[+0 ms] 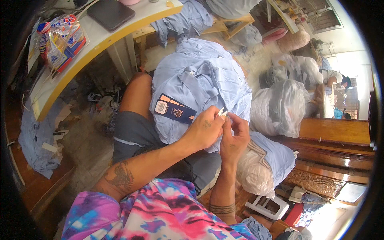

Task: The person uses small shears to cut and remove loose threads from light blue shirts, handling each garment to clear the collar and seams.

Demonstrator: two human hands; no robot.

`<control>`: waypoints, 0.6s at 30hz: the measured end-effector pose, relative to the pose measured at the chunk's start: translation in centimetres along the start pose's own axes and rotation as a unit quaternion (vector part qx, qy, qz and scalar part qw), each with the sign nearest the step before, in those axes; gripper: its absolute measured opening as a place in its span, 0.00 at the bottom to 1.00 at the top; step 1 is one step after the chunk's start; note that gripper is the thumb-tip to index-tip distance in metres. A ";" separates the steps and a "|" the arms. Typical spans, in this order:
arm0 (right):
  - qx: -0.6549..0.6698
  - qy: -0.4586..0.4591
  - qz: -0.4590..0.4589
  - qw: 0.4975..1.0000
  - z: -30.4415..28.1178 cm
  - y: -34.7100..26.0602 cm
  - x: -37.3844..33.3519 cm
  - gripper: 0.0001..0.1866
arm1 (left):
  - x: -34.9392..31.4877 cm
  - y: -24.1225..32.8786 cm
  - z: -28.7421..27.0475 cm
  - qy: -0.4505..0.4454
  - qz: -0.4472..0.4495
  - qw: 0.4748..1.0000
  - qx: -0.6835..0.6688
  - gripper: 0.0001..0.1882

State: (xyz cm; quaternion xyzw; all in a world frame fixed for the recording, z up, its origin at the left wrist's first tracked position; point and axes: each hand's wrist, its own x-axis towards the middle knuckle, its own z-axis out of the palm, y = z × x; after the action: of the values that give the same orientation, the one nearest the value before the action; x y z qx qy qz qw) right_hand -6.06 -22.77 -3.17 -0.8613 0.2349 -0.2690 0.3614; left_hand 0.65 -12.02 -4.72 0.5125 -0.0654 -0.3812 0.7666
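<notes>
So you've got a light blue garment (pixel 200 86) heaped across your lap, right of the table's yellow edge. It's pretty crumpled, with a little white button (pixel 192 73) near the middle and a navy hang tag (pixel 182 113) lying on top. Your left hand (pixel 205 129) is pinching a small white pointed thing (pixel 222 112); your right hand (pixel 235 138) has its fingertips bunched just beside it, can't tell on what.

The white table (pixel 96 40) has a black device (pixel 111 15) and a colourful plastic package (pixel 64 44) by its yellow edge. Stuffed clear bags (pixel 282 108) crowd your right, past them carved wood furniture (pixel 316 182).
</notes>
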 end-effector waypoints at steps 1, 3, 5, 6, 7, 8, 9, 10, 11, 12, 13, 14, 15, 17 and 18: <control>0.001 -0.001 -0.006 1.000 0.0 -0.1 0.0 0.08 | 0.0 -0.1 0.0 0.005 0.004 1.000 0.003 0.10; -0.011 0.000 -0.035 0.999 -0.1 0.1 0.0 0.08 | -0.2 0.0 0.0 0.007 0.001 1.000 0.000 0.11; -0.020 0.001 -0.052 0.998 0.0 0.3 -0.1 0.08 | -0.3 0.1 -0.1 0.009 -0.003 1.000 0.005 0.11; -0.023 0.000 -0.055 0.998 0.0 0.2 -0.1 0.08 | -0.3 0.1 -0.2 0.011 -0.005 1.000 0.012 0.10; -0.025 -0.001 -0.058 0.998 0.0 0.2 -0.2 0.08 | -0.3 0.1 -0.2 0.010 -0.007 1.000 0.015 0.10; -0.031 0.002 -0.059 0.998 0.0 0.2 -0.2 0.08 | -0.3 0.1 -0.3 0.009 -0.008 1.000 0.018 0.10; -0.036 0.004 -0.060 0.998 0.1 0.2 -0.3 0.08 | -0.4 0.1 -0.3 0.006 -0.008 1.000 0.016 0.10; -0.041 0.007 -0.062 0.997 0.1 0.2 -0.3 0.08 | -0.3 0.1 -0.3 0.002 -0.008 1.000 0.015 0.10; -0.045 0.009 -0.068 0.997 0.1 0.0 -0.4 0.08 | -0.2 -0.2 -0.4 0.003 -0.005 1.000 0.025 0.10; -0.050 0.011 -0.074 0.996 0.2 -0.3 -0.5 0.08 | 0.1 -0.5 -0.6 0.003 -0.001 0.999 0.036 0.10; -0.054 0.012 -0.080 0.995 0.2 -0.5 -0.5 0.08 | 0.3 -0.7 -0.8 0.003 0.002 0.999 0.047 0.10; -0.060 0.011 -0.082 0.995 0.2 -0.4 -0.6 0.08 | 0.2 -0.4 -0.6 0.009 -0.002 0.999 0.044 0.10; -0.067 0.010 -0.084 0.994 0.1 -0.4 -0.6 0.08 | 0.2 0.0 -0.4 0.015 -0.006 0.999 0.042 0.10; -0.076 0.007 -0.084 0.994 -0.1 -0.4 -0.7 0.08 | 0.1 0.3 -0.2 0.026 -0.008 0.999 0.035 0.10; -0.079 0.006 -0.082 0.993 -0.1 -0.6 -0.7 0.08 | 0.1 0.3 -0.2 0.030 -0.007 0.999 0.030 0.10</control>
State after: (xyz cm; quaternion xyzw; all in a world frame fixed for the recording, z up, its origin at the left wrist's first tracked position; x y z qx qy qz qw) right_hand -6.55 -22.05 -2.86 -0.9021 0.1855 -0.2833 0.2674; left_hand 1.01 -11.91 -4.58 0.5470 -0.0496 -0.3691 0.7497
